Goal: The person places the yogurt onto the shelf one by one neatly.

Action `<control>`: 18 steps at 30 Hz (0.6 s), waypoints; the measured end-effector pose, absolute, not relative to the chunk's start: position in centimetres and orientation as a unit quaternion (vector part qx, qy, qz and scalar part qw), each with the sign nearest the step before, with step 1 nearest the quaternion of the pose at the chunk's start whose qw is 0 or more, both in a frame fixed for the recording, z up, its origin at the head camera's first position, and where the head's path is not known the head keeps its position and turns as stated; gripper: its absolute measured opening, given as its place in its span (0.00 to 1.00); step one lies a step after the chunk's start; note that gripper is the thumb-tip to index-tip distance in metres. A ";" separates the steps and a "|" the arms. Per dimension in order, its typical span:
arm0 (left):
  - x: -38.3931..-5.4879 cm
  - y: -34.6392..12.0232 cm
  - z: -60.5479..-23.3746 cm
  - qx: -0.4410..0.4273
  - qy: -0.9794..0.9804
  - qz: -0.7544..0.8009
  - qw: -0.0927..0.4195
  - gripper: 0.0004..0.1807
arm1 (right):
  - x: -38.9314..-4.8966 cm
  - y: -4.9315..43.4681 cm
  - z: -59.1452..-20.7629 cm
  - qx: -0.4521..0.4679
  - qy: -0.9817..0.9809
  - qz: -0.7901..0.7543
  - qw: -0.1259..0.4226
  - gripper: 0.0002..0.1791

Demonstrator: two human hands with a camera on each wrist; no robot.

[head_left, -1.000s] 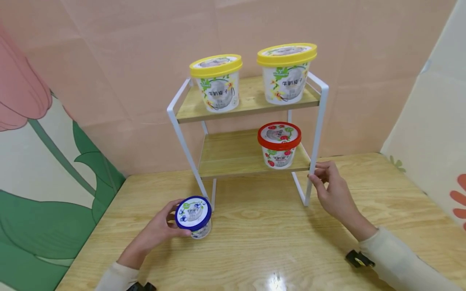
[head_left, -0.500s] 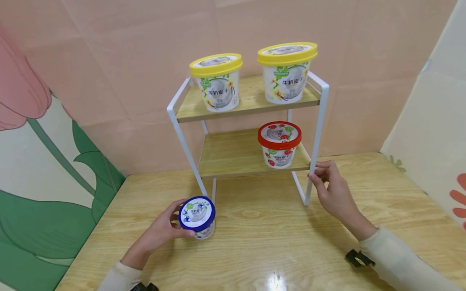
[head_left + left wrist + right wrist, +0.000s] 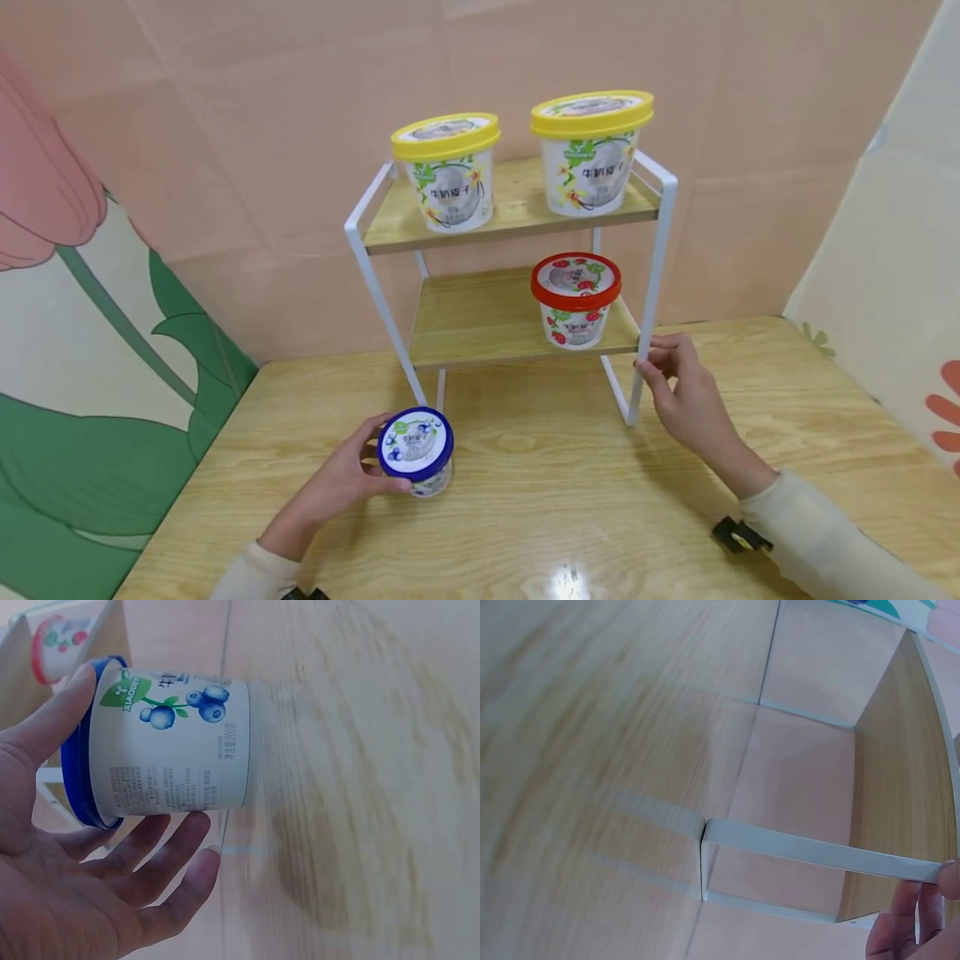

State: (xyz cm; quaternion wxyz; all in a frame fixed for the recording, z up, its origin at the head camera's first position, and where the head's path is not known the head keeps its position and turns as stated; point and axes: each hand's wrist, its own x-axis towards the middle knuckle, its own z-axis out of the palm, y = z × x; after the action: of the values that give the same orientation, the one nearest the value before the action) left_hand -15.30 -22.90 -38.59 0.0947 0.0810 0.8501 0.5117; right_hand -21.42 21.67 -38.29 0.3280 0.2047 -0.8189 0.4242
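Note:
My left hand (image 3: 348,477) grips a small tub with a blue lid (image 3: 416,443) in front of the rack's left leg. In the left wrist view, thumb and fingers hold the blue-lidded tub (image 3: 169,739) from both sides; blueberries are printed on its white wall. Whether its base touches the table cannot be told. With thumb and fingers, my right hand (image 3: 688,398) pinches the front right leg of a white-framed two-tier rack (image 3: 654,275). The right wrist view shows that hand (image 3: 922,922) on the rack's white leg (image 3: 817,850).
Two yellow-lidded tubs, one on the left (image 3: 450,175) and one on the right (image 3: 592,154), stand on the upper shelf. A red-lidded tub (image 3: 576,300) sits at the right of the lower shelf. The wooden table (image 3: 517,500) meets a pink backdrop (image 3: 300,167) behind.
My left hand has slid a little to the right with the blue-lidded tub. The right hand and the rack have stayed in place.

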 end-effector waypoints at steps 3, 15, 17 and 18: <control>-15.2 -22.8 -38.7 0.080 0.849 0.513 0.096 0.54 | -21.3 21.6 -38.2 0.207 -0.818 0.427 0.327 0.17; -14.9 -22.5 -38.7 0.086 0.848 0.513 0.095 0.54 | -21.5 21.6 -38.4 0.199 -0.828 0.414 0.322 0.17; -14.9 -22.4 -38.8 0.089 0.849 0.512 0.096 0.54 | -21.4 21.7 -38.5 0.199 -0.828 0.412 0.324 0.16; -14.9 -22.3 -38.8 0.091 0.848 0.513 0.096 0.54 | -21.4 21.8 -38.5 0.199 -0.828 0.411 0.325 0.16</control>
State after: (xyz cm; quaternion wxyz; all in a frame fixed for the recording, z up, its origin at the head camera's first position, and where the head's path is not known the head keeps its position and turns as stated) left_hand -14.88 -22.30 -38.79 0.0962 0.0906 0.8481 0.5131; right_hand -21.35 21.79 -38.49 0.3249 0.1987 -0.8282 0.4112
